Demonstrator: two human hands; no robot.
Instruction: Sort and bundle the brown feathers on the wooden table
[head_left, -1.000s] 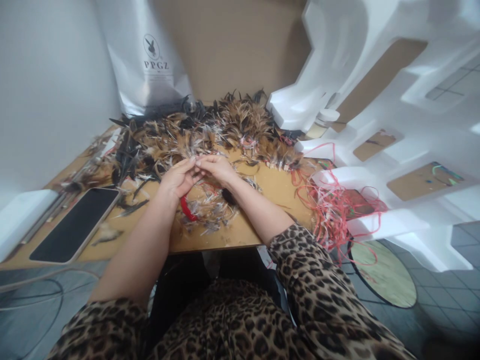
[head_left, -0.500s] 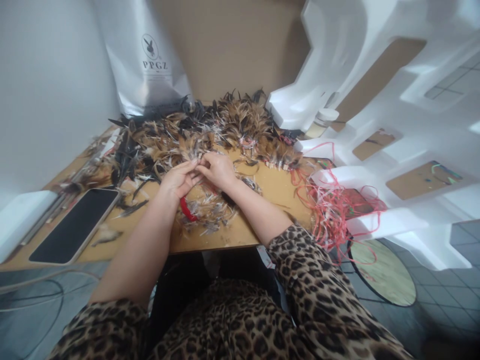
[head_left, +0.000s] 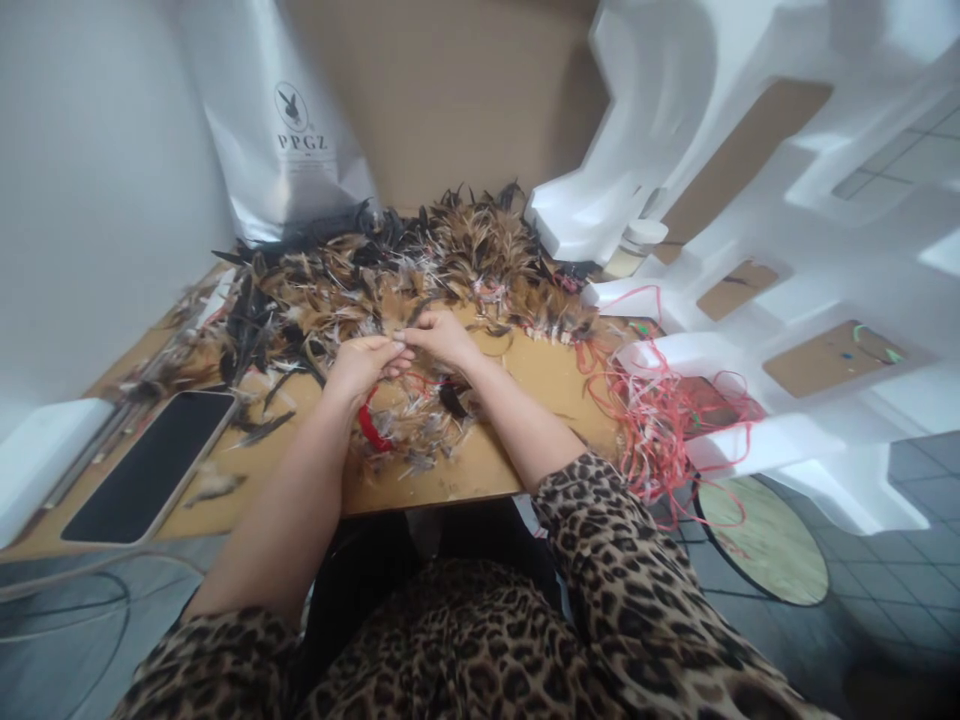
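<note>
In the middle of the table, my left hand [head_left: 365, 365] and my right hand [head_left: 442, 342] meet at the fingertips, both closed in a pinch. Small brown feathers [head_left: 396, 312] stick up from between the fingers; their lower ends are hidden. Below my hands lie a strip of red ribbon [head_left: 371, 425] and loose grey-brown feather scraps [head_left: 427, 430]. Just beyond my fingers spreads a big heap of brown and black feathers [head_left: 330, 275]. Tied feather bunches with pale ends [head_left: 555, 310] rest to the right of it.
A phone [head_left: 150, 468] lies at the left beside a white box [head_left: 49, 460]. Tangled pink-red string [head_left: 660, 430] hangs over white foam packing [head_left: 765, 440] on the right. A white-lidded jar [head_left: 641, 240] and a silver bag [head_left: 300, 180] stand at the back. Below is a round stool [head_left: 765, 535].
My left hand's fingers have closed in, and both hands sit slightly lower. A dark feather now shows below my right hand. The view has shifted slightly.
</note>
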